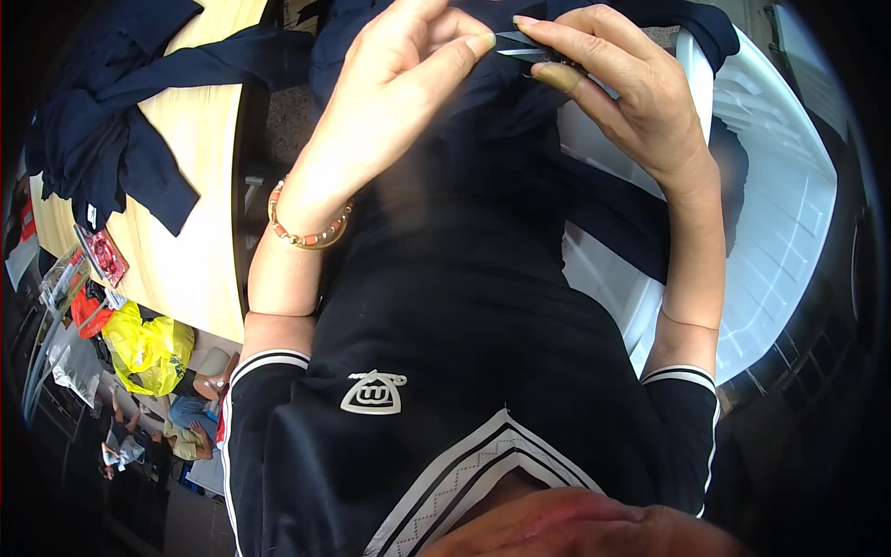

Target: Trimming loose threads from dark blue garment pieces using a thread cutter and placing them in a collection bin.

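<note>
My right hand (pixel 631 84) grips a small pair of thread snips (pixel 518 53) at the top of the view, with the two pale blades apart and pointing left. A tan cover wraps the tip of that thumb. Just left of the blades, my left hand (pixel 399 84) is closed in a pinch, thumb against finger. What it pinches is too small to make out. Below and behind both hands lies a dark navy garment (pixel 594 200), draped over my lap and toward the right.
More navy garments (pixel 93 130) lie on a light wood table (pixel 200 223) at the left. A white plastic basket (pixel 780 241) stands at the right. Yellow bags (pixel 144 348) are at the lower left, with other people (pixel 190 436) beyond.
</note>
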`<state>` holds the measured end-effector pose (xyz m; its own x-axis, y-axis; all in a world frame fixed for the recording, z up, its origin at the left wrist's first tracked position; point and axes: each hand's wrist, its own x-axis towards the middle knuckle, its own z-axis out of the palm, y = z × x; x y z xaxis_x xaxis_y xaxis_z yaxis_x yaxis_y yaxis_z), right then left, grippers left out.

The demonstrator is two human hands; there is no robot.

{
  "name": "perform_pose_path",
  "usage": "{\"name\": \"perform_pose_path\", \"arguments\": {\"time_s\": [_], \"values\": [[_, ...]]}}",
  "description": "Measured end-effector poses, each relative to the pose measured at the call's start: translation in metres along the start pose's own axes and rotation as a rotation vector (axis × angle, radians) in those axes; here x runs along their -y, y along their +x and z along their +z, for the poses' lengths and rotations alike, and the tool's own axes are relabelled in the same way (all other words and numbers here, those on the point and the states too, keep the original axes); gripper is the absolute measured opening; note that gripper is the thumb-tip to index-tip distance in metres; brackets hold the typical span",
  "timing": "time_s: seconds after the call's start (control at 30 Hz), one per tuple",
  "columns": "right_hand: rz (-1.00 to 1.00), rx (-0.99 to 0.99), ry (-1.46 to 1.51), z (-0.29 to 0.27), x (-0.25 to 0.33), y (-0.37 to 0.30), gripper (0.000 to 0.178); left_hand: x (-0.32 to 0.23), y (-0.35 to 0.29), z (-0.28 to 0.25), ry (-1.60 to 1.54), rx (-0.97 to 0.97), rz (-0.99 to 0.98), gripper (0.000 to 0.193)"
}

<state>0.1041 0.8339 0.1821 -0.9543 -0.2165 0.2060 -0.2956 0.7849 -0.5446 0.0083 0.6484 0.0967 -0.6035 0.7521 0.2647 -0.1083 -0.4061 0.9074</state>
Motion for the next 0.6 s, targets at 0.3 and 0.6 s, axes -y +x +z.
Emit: {"name": "perform_pose_path", "arguments": {"time_s": [0.3, 0.6], "values": [[-0.034, -0.012, -0.036, -0.003, 0.001, 0.000, 0.034, 0.016, 0.005, -0.005, -0.202, 0.177, 0.360, 0.034], [0.002, 0.008, 0.002, -0.002, -0.003, -0.003, 0.034, 0.022, 0.007, -0.003, -0.240, 0.176, 0.411, 0.035]]}}
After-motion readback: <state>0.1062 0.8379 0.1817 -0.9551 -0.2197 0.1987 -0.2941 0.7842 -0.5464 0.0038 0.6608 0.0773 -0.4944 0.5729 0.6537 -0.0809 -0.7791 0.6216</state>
